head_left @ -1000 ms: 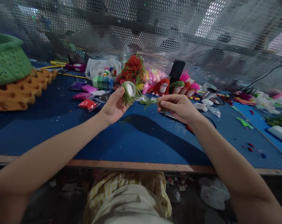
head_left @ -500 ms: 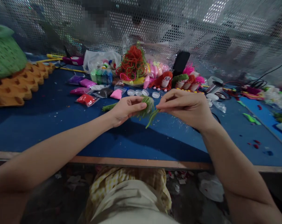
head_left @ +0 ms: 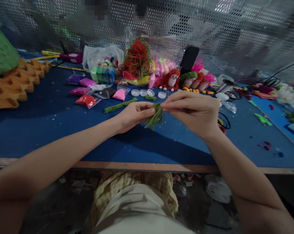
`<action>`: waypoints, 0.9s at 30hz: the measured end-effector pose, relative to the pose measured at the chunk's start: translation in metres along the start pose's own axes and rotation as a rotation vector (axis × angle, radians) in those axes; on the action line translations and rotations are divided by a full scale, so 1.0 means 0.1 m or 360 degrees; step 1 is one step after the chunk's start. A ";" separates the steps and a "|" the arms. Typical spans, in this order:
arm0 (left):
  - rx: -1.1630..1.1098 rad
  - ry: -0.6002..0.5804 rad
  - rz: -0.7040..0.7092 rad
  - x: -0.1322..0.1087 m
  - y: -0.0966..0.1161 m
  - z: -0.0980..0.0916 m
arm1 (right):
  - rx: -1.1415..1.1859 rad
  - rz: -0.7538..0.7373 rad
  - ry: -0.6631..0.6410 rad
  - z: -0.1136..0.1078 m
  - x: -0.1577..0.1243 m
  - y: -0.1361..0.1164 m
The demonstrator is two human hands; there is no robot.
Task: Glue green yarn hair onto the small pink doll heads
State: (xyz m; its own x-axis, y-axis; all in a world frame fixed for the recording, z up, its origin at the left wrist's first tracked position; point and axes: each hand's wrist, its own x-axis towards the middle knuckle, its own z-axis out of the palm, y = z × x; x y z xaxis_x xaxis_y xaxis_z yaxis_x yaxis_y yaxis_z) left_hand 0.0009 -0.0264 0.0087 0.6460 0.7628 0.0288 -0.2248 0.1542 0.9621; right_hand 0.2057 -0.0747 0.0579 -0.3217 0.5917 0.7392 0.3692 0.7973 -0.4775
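Note:
My left hand [head_left: 133, 115] and my right hand [head_left: 193, 110] meet above the blue table [head_left: 52, 126], both pinching a small piece covered in green strands [head_left: 155, 117]. The fingers of both hands are closed on it, and the strands hang down between them. The white core seen earlier is hidden by my fingers. A loose bunch of green strands [head_left: 120, 105] lies on the table just left of my left hand.
Behind the hands are coloured packets [head_left: 87, 100], small white caps [head_left: 143, 93], a tangle of red and green strands [head_left: 136, 61], little dolls with coloured hair [head_left: 186, 81] and a black phone [head_left: 189, 58]. Orange trays [head_left: 13, 87] and a green basket [head_left: 1, 52] stand at left. Cables lie at right.
My hands have come down and together from a raised, apart pose. The green-stranded piece turned so its white face no longer shows, and my right hand now pinches it too.

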 end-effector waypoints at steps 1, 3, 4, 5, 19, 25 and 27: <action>0.0003 -0.0009 0.0002 0.00 -0.01 0.00 | -0.0013 0.0000 0.0017 0.00 0.00 0.01; -0.0006 -0.0023 0.0012 -0.01 -0.02 -0.01 | -0.0032 0.0031 0.0039 0.01 0.00 0.01; -0.0013 -0.0028 0.0021 -0.01 -0.02 0.00 | -0.0037 0.0056 0.0046 0.02 0.00 0.01; -0.0017 -0.0031 0.0029 -0.01 -0.02 0.00 | -0.0039 0.0077 0.0053 0.02 0.01 0.01; -0.0058 -0.0070 -0.0018 -0.03 -0.01 0.02 | 0.0006 -0.0155 0.0179 0.05 0.00 0.11; -0.0120 -0.0080 -0.0044 -0.04 0.01 0.01 | -0.0094 -0.0129 0.0232 0.05 -0.01 0.09; -0.0144 -0.0090 -0.0043 -0.04 0.01 0.01 | -0.0083 -0.0121 0.0226 0.05 -0.01 0.10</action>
State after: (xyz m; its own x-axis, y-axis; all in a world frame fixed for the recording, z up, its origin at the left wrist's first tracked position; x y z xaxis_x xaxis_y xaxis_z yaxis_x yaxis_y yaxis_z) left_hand -0.0011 -0.0296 0.0096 0.6923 0.7213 0.0207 -0.2700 0.2324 0.9344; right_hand 0.2057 -0.0670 0.0501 -0.2257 0.5041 0.8336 0.3946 0.8297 -0.3949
